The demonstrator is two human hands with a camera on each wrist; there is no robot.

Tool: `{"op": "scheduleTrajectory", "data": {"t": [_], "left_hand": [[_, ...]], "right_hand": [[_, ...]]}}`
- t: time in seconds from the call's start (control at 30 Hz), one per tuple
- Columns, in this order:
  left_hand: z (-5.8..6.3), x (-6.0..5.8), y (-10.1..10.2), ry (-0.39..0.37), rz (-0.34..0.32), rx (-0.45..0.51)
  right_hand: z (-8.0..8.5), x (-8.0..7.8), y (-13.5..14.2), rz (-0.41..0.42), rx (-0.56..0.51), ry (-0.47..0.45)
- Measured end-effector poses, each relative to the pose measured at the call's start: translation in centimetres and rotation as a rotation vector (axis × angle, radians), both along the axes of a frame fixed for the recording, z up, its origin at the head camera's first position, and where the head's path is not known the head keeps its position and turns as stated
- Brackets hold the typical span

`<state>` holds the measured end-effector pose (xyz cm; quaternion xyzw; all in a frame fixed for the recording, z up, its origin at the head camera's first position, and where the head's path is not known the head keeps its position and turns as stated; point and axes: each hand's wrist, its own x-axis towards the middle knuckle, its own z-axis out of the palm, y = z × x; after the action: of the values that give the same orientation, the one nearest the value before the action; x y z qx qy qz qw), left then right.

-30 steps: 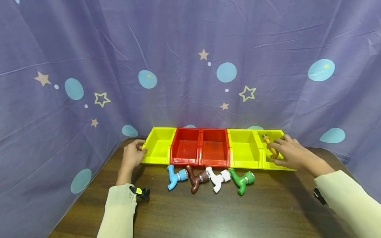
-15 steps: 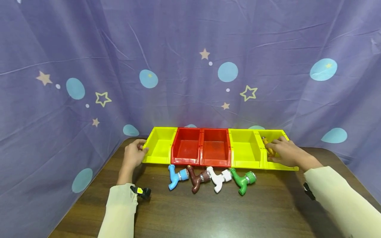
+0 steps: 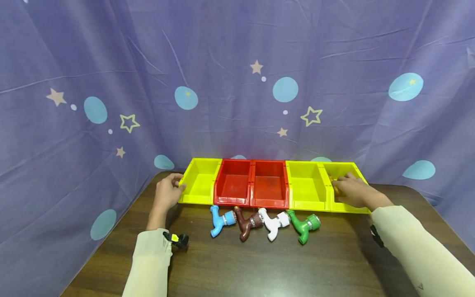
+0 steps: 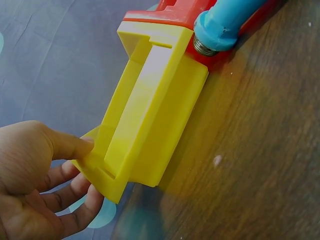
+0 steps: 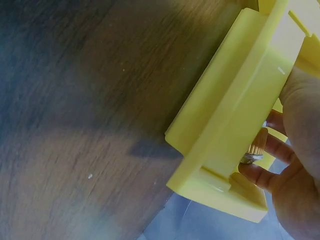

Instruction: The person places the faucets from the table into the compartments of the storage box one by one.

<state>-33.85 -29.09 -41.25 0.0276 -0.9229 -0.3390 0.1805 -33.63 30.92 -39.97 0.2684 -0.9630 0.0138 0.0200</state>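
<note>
My left hand [image 3: 168, 192] pinches the side wall of the leftmost yellow bin [image 3: 200, 185], thumb inside and fingers outside in the left wrist view. At the row's other end, my right hand [image 3: 354, 192] reaches into the rightmost yellow bin [image 5: 240, 115]. Its fingers hold a yellow tap [image 5: 258, 141] low inside; the ribbed knob shows in the right wrist view, while the hand and bin wall hide most of the rest. In front of the bins lie a blue tap [image 3: 219, 221], a brown tap [image 3: 245, 226], a white tap [image 3: 273, 225] and a green tap [image 3: 303, 227].
Between the end bins stand two red bins [image 3: 232, 187] [image 3: 269, 189] and another yellow bin [image 3: 306, 189], all side by side. The brown wooden table [image 3: 259, 268] reaches back to a purple curtain [image 3: 222, 82] behind and at the left.
My right hand has moved left and lower into the rightmost bin with the yellow tap, which is now mostly hidden. The left hand stays at its bin, and the other taps have not moved.
</note>
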Motion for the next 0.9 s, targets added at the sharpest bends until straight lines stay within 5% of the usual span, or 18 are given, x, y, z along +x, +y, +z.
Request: {"op": "scheduleTrajectory", "data": {"t": [0.37, 0.9], "left_hand": [[-0.1, 0.1, -0.1, 0.010, -0.006, 0.009], [-0.1, -0.1, -0.1, -0.007, -0.007, 0.021]], "right_hand": [[-0.3, -0.3, 0.3, 0.035, -0.004, 0.017], [1.5, 2.1, 0.4, 0.037, -0.084, 0.092]]}}
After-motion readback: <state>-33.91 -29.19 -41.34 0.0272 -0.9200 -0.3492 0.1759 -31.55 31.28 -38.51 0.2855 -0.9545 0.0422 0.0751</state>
